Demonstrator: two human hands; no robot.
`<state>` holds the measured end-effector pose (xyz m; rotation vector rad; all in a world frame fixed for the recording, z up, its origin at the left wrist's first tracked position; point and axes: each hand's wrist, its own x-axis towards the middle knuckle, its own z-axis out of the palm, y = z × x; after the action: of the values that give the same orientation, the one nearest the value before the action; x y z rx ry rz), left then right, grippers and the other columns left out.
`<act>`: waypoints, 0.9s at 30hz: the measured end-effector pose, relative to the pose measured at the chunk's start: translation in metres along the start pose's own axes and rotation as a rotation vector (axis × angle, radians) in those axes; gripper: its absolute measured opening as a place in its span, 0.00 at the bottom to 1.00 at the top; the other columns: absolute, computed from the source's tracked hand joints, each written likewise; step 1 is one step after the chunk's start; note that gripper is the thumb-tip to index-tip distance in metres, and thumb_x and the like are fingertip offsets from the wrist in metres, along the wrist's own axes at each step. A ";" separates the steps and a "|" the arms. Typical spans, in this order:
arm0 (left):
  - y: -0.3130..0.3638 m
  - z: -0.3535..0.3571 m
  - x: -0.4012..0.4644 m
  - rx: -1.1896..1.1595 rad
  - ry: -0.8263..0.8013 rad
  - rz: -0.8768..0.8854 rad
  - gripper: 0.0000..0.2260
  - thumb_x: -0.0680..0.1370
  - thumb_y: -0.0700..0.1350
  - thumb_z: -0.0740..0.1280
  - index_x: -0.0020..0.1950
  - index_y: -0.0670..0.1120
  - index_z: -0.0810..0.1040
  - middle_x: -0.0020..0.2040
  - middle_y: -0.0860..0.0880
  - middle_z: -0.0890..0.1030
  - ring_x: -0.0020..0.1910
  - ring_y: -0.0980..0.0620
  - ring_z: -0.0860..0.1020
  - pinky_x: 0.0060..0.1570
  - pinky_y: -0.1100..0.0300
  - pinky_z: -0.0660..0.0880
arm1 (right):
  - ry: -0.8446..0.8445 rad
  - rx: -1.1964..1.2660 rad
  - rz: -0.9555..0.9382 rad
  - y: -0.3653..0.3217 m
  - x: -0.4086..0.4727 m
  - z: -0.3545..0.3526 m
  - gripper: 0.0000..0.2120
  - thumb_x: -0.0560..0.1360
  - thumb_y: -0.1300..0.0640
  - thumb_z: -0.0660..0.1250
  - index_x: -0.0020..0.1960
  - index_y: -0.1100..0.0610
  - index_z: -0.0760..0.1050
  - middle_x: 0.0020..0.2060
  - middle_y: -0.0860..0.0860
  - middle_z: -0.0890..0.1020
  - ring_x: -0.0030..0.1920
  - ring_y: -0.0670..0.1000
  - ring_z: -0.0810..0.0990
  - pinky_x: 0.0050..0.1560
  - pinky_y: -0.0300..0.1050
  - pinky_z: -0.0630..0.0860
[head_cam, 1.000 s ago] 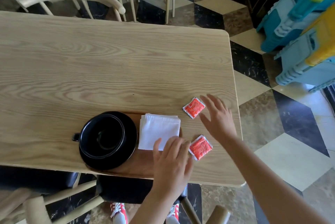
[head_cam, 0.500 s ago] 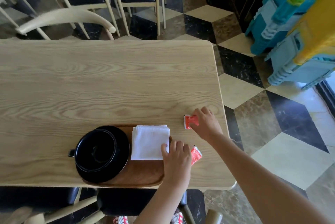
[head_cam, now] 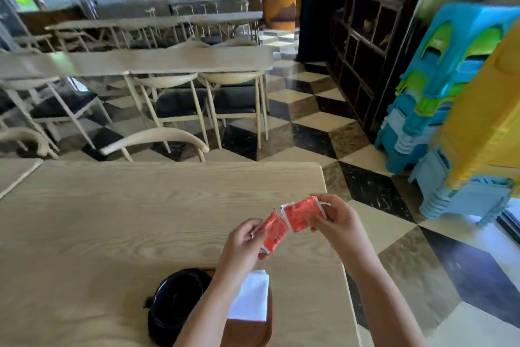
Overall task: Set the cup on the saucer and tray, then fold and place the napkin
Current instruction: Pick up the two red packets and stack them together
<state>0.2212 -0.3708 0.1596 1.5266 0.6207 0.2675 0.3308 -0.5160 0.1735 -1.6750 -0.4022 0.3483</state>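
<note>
both hands up in front, left hand [head_cam: 243, 242] and right hand [head_cam: 336, 220] each pinching something, forearms angled inward

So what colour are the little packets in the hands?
Orange-red with white edges, one packet in each hand, seen in the head view.

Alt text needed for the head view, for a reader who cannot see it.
Each hand, left hand and right hand, holds a small red sachet above a pale wooden table. Below, a folded white napkin lies beside a black cup on a brown wooden tray.
</note>
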 end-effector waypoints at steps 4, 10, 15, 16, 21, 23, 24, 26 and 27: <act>0.066 -0.006 -0.012 -0.103 -0.015 0.154 0.09 0.78 0.39 0.62 0.41 0.48 0.79 0.31 0.52 0.81 0.30 0.58 0.78 0.34 0.61 0.74 | -0.044 -0.066 -0.230 -0.062 -0.006 0.010 0.18 0.70 0.69 0.68 0.51 0.47 0.78 0.36 0.44 0.84 0.35 0.42 0.81 0.37 0.34 0.76; 0.111 -0.004 -0.032 -0.182 -0.092 0.261 0.12 0.80 0.46 0.58 0.49 0.44 0.79 0.38 0.48 0.84 0.40 0.51 0.82 0.39 0.55 0.79 | 0.040 -0.280 -0.395 -0.108 -0.016 0.014 0.21 0.70 0.66 0.69 0.60 0.49 0.77 0.46 0.42 0.80 0.42 0.28 0.76 0.38 0.20 0.69; 0.113 -0.006 -0.044 0.008 -0.073 0.415 0.08 0.77 0.40 0.64 0.50 0.52 0.79 0.43 0.50 0.85 0.42 0.54 0.83 0.39 0.64 0.79 | 0.149 -0.313 -0.485 -0.116 -0.026 0.022 0.23 0.69 0.61 0.73 0.60 0.46 0.74 0.47 0.41 0.74 0.44 0.38 0.76 0.39 0.26 0.73; 0.114 -0.008 -0.045 0.023 -0.060 0.424 0.09 0.78 0.40 0.63 0.51 0.53 0.79 0.44 0.50 0.85 0.42 0.54 0.83 0.40 0.64 0.79 | 0.157 -0.301 -0.474 -0.116 -0.028 0.023 0.24 0.69 0.60 0.73 0.61 0.45 0.72 0.47 0.41 0.73 0.45 0.41 0.76 0.40 0.28 0.74; 0.122 -0.018 -0.052 0.116 -0.032 0.526 0.12 0.78 0.41 0.62 0.53 0.58 0.77 0.47 0.55 0.84 0.46 0.59 0.82 0.43 0.67 0.77 | -0.116 0.129 -0.292 -0.119 -0.039 0.030 0.11 0.72 0.62 0.69 0.53 0.53 0.78 0.43 0.51 0.85 0.43 0.49 0.83 0.43 0.41 0.81; 0.122 -0.021 -0.054 0.155 0.003 0.535 0.11 0.78 0.44 0.63 0.56 0.59 0.74 0.51 0.55 0.82 0.49 0.60 0.81 0.45 0.65 0.78 | -0.090 0.181 -0.327 -0.122 -0.044 0.035 0.07 0.72 0.64 0.68 0.45 0.53 0.80 0.39 0.50 0.86 0.39 0.50 0.83 0.39 0.37 0.80; 0.122 -0.022 -0.054 0.173 0.037 0.535 0.11 0.78 0.45 0.63 0.58 0.58 0.73 0.53 0.54 0.81 0.50 0.59 0.81 0.46 0.63 0.78 | -0.052 0.178 -0.357 -0.123 -0.046 0.038 0.07 0.72 0.65 0.69 0.42 0.53 0.80 0.37 0.50 0.85 0.37 0.49 0.83 0.38 0.36 0.79; 0.121 -0.020 -0.057 0.142 0.181 0.497 0.10 0.76 0.49 0.65 0.57 0.52 0.74 0.52 0.53 0.81 0.48 0.56 0.81 0.48 0.57 0.79 | 0.087 0.066 -0.468 -0.124 -0.050 0.043 0.09 0.71 0.64 0.70 0.39 0.51 0.78 0.33 0.49 0.84 0.36 0.44 0.81 0.37 0.33 0.77; 0.122 -0.019 -0.061 0.064 0.260 0.441 0.11 0.76 0.52 0.65 0.55 0.48 0.75 0.48 0.51 0.83 0.46 0.53 0.82 0.47 0.55 0.79 | 0.195 -0.036 -0.546 -0.125 -0.052 0.045 0.09 0.70 0.65 0.71 0.39 0.51 0.78 0.33 0.47 0.82 0.36 0.44 0.80 0.36 0.32 0.76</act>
<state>0.1872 -0.3805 0.2932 1.6957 0.4908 0.7984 0.2562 -0.4846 0.2905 -1.5449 -0.6975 -0.2249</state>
